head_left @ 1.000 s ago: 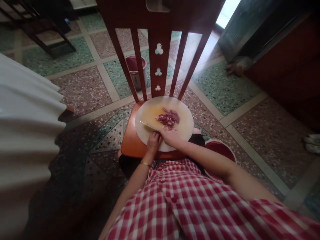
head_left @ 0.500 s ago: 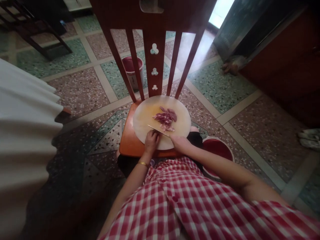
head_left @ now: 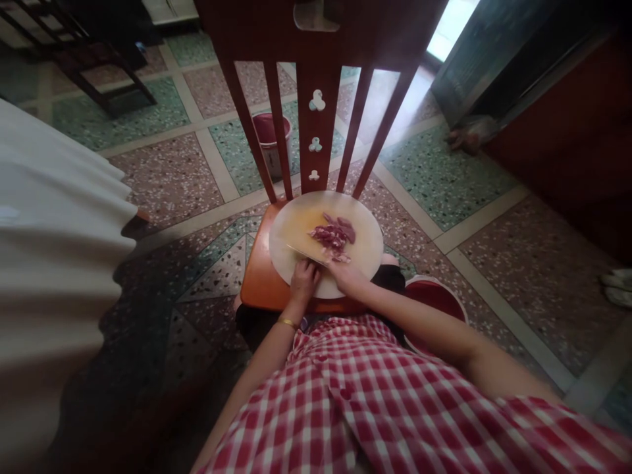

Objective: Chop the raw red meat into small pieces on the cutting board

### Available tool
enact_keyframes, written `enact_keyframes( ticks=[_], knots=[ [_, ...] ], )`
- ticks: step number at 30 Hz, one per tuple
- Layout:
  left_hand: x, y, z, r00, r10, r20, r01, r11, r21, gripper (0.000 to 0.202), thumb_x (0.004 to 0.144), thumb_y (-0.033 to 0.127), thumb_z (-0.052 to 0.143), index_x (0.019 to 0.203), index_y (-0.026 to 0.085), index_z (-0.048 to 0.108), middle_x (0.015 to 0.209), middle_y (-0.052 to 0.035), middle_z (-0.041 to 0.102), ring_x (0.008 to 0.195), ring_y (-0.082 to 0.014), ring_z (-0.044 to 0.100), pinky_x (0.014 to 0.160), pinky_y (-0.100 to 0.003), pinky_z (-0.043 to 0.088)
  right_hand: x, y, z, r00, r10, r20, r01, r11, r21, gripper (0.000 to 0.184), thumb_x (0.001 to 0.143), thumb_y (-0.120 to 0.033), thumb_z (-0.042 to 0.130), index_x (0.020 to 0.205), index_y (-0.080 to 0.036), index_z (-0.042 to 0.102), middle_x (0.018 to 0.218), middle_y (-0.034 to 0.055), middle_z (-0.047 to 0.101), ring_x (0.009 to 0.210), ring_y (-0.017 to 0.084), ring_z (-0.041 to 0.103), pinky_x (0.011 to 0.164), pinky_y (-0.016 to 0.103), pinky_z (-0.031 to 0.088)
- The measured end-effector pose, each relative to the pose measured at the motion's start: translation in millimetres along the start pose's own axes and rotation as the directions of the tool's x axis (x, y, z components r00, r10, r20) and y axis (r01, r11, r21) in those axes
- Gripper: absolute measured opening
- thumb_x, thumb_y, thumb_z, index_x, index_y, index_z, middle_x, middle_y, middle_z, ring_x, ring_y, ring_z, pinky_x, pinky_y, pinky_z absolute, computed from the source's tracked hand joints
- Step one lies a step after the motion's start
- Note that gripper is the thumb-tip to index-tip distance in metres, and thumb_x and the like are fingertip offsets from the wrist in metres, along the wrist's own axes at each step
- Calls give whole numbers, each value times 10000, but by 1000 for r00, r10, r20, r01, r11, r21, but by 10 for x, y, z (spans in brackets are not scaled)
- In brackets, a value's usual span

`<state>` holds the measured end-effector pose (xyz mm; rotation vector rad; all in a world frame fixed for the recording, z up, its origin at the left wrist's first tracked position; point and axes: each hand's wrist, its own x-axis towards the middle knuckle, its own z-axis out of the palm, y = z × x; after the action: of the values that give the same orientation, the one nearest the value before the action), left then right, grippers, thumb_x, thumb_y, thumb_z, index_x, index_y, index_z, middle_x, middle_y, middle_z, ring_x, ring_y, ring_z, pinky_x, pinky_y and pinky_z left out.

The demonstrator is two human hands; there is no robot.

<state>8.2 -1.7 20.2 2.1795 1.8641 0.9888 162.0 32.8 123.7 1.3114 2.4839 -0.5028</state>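
A round whitish cutting board (head_left: 284,227) lies on the wooden chair seat (head_left: 257,271) in front of me. My right hand (head_left: 349,278) is closed around the handle of a knife (head_left: 305,254), whose thin blade points left across the near half of the board. Just on the near side of the blade, my left hand (head_left: 305,282) rests with its fingers curled down at the board. What lies under those fingertips is hidden. Beyond the blade sits a pile of cut red meat (head_left: 333,235), with larger slices at its far right side and small pale bits nearest the knife.
The slatted chair back (head_left: 316,125) rises behind the board. A red basin (head_left: 434,299) stands on the floor at my right, partly under my forearm. Beyond the chair is a bucket (head_left: 272,141). White pleated cloth (head_left: 59,250) hangs at the left.
The view has shifted slightly, so the scene sits a little further right. The knife blade now appears tilted flatter beside the left fingers; both hands stay at the board's near edge.
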Motion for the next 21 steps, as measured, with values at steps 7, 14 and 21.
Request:
enact_keyframes(
  ticks=[7, 14, 21],
  knots=[
    [17, 51, -37, 999, -2, -32, 0, 997, -74, 124, 858, 236, 525, 937, 178, 601, 969, -78, 569, 944, -204, 512, 854, -354, 453, -277, 284, -31, 993, 88, 73, -88, 996, -1, 572, 868, -119, 332, 1413, -174, 168, 1113, 153, 584, 925, 246, 607, 779, 345, 468],
    [3, 20, -8, 1000, -10, -22, 9, 999, -49, 76, 827, 197, 537, 878, 173, 588, 939, -95, 563, 957, -226, 511, 827, -364, 464, -291, 59, -1, 996, 50, 67, -53, 998, 34, 478, 858, -116, 355, 1335, -129, 334, 966, 142, 618, 889, 250, 607, 776, 346, 466],
    [-32, -32, 27, 999, 2, -39, -2, 1000, 10, 138, 809, 197, 546, 938, 168, 585, 935, -99, 558, 914, -224, 520, 789, -346, 481, 347, -266, -68, 996, -8, -84, 4, 999, -48, 322, 888, -163, 342, 1168, -131, 498, 1076, 194, 579, 902, 248, 597, 766, 342, 476]
  ],
)
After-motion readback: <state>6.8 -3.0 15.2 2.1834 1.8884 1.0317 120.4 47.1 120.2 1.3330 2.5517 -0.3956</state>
